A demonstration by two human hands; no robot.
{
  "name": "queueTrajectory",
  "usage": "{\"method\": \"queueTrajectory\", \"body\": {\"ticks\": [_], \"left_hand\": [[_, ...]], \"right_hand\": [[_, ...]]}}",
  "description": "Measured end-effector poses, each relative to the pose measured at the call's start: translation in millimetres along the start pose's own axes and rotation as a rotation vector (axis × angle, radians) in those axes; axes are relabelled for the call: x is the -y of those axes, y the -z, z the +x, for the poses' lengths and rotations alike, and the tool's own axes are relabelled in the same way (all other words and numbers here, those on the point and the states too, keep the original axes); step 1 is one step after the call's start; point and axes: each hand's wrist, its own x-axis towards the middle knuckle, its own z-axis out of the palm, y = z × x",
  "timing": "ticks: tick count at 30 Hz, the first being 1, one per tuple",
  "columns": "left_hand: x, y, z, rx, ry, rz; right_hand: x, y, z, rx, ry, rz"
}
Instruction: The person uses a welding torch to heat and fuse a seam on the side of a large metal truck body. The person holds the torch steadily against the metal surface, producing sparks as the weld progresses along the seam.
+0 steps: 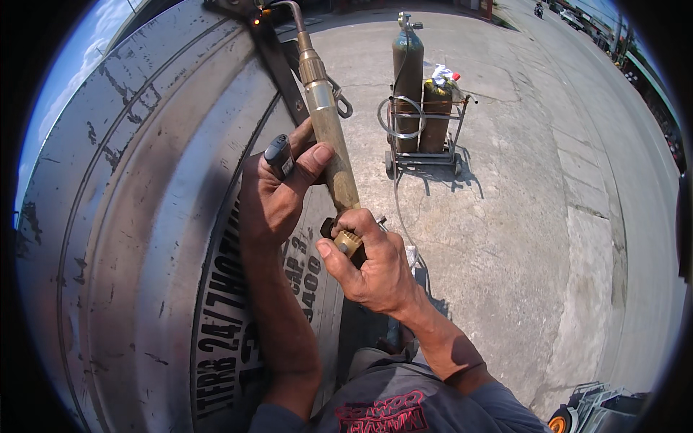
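A brass gas torch [331, 137] slants across the middle, its bent tip toward the top. My left hand [278, 195] is closed about the torch body, thumb along its side. A dark grey, rounded handle-like piece [277, 150] also sticks out of that hand; the rest of it is hidden. My right hand [379, 263] grips the torch's lower end, thumb and forefinger around a ridged brass valve knob [348, 242]. Near the tip, a small orange glow [256, 22] shows by a dark metal bar [278, 68] on the vehicle's panel.
A large, scuffed silver metal panel [137, 209] with dark lettering fills the left. Two gas cylinders [408, 86] stand on a wheeled cart [426, 155] ahead, with a hose [397, 195] running back toward me. Concrete ground [505, 238] lies to the right, beside a road. Wheeled equipment [599, 413] shows at lower right.
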Motion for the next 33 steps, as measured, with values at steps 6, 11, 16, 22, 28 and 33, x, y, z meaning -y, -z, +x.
{"method": "queueTrajectory", "body": {"ticks": [6, 11, 16, 22, 28, 33], "left_hand": [[-4.7, -1.7, -2.9, 0.000, -0.026, 0.003], [-7.2, -0.1, -7.0, -0.006, -0.027, 0.036], [-7.7, 3.0, -9.4, 0.011, -0.032, 0.081], [-6.8, 0.1, -14.7, -0.039, -0.019, 0.027], [-9.4, 0.0, -14.3, -0.030, -0.025, 0.075], [-8.0, 1.2, -15.1, -0.032, -0.031, 0.065]], "right_hand": [[-0.7, -2.1, -4.8, -0.005, 0.021, -0.032], [-2.3, -6.8, -7.9, -0.042, 0.111, -0.077], [-7.2, -9.8, -15.2, -0.037, 0.116, -0.120], [-6.3, -9.9, -16.2, -0.019, 0.135, -0.154], [-17.7, -14.6, -19.4, -0.080, 0.247, -0.159], [-19.9, -16.3, -19.6, -0.058, 0.274, -0.192]]}}
